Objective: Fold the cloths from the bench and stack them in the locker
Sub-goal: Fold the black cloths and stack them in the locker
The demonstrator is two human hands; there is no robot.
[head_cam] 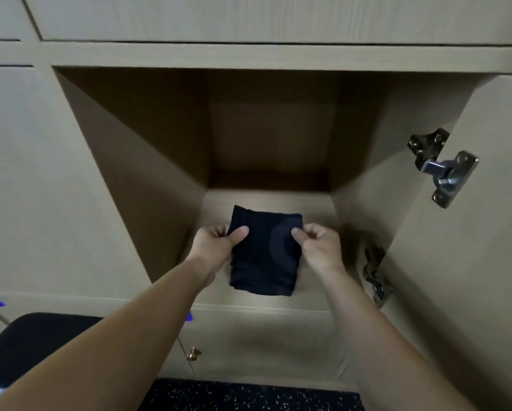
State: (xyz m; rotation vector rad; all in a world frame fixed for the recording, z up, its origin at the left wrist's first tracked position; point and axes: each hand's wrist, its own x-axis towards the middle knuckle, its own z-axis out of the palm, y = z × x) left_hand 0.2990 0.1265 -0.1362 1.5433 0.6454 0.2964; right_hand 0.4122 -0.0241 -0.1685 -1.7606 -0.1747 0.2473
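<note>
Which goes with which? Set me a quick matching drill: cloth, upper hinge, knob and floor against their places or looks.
Things:
1 cloth
2 upper hinge
3 knob
4 floor

Places or looks:
A gold-coloured, below the locker
B dark, speckled
C gripped by left hand and right hand
D silver metal, right of the opening

Pairs: 1-C, 2-D, 3-A, 4-B

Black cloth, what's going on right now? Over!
Pinching the folded black cloth: left hand and right hand. Cloth at front of open locker, over its floor. Nothing seen in the way.
</note>
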